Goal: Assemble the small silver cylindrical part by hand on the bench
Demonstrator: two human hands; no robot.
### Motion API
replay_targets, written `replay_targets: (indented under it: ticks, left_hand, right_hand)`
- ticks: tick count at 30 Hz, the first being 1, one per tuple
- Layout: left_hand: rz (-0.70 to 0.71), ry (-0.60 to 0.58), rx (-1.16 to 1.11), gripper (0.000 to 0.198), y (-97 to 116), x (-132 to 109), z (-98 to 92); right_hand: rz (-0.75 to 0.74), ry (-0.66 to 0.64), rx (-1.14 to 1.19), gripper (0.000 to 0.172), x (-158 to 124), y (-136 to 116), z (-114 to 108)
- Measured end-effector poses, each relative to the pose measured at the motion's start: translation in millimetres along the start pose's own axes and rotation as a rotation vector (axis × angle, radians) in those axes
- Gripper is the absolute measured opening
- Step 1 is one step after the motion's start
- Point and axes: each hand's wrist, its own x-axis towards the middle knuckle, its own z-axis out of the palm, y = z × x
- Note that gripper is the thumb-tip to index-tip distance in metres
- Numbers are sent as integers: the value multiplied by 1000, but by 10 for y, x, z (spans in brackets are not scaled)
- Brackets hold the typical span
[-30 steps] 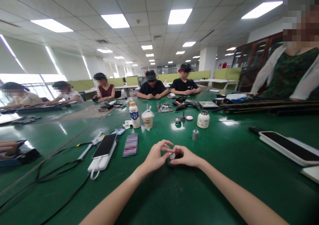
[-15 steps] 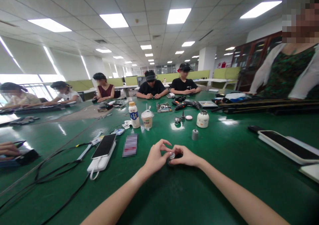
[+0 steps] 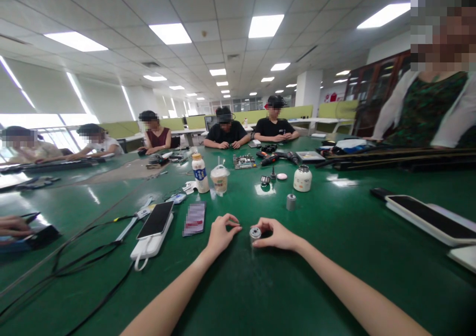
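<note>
My right hand [image 3: 277, 234] pinches a small silver cylinder [image 3: 255, 233] that rests on the green table [image 3: 260, 286]. My left hand [image 3: 222, 234] sits a short way to its left, with thumb and fingers curled into a pinch; whether anything is between them is too small to see. A second small grey cylinder [image 3: 290, 201] stands on the table behind my hands. A white round jar [image 3: 302, 178] stands further back.
A phone on a white power bank [image 3: 152, 229] with cables lies to the left. A milk bottle [image 3: 200, 173] and a lidded cup [image 3: 220, 178] stand mid-table. A tablet [image 3: 431, 219] lies at right. Several people sit at the far side; a person stands at right.
My left hand has pulled away to the left from the silver cylinder, which both hands held together before. My right hand still holds it.
</note>
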Motion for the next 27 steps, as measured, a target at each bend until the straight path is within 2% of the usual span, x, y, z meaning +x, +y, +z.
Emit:
replay_targets:
  ticks: [2,6,10,19,27]
  left_hand:
    - [5,11,-24,17,28,-4,18]
    - [46,33,-111,17,239,-7,52]
    - [106,-19,-154,20,412,-32,81]
    - [103,-81,-175,20,434,-45,48]
    - [148,-185,-105,17,576,-66,1]
  right_hand:
    - [1,0,-2,45,-3,-1,-3]
    - [-2,-2,-6,43,-7,-2,-4]
    - [-4,4,-12,43,-4,3,0]
    - [-10,2,-7,42,2,11,4]
    - [-10,1,-6,43,0,13,5]
